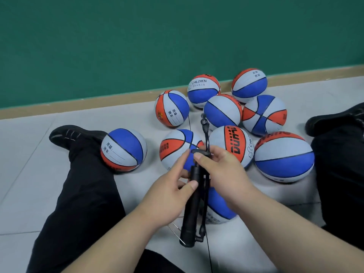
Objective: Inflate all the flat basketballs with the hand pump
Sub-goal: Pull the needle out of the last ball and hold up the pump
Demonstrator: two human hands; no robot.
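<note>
Pump (192,203) was held mid-air over the person's lap, barrel slanting away from the body and base end nearest them. Its hose (205,133) curled up from the handle end, tip hanging free above the balls and not in any ball. Step, as I judged it: still readying the pump, no inflating begun. Next move would need the hose tip lined up w/ a ball's valve and pushed in straight; no valve visible from here, so a ball prob. needs turning first.

L hand (171,194) pinched the barrel mid-length, thumb across it, index finger stretched fwd. R hand (220,168) gripped the handle end, thumb on top, fingers curled behind. Both forearms came in low, meeting at the pump.

Near ball (220,207) sat right under the pump, partly hidden. Other balls (283,156) clustered ahead on the floor (39,174), many touching. Couldn't tell which were flat. Black-trousered legs (84,194) lay spread either side; green wall (137,36) behind.
</note>
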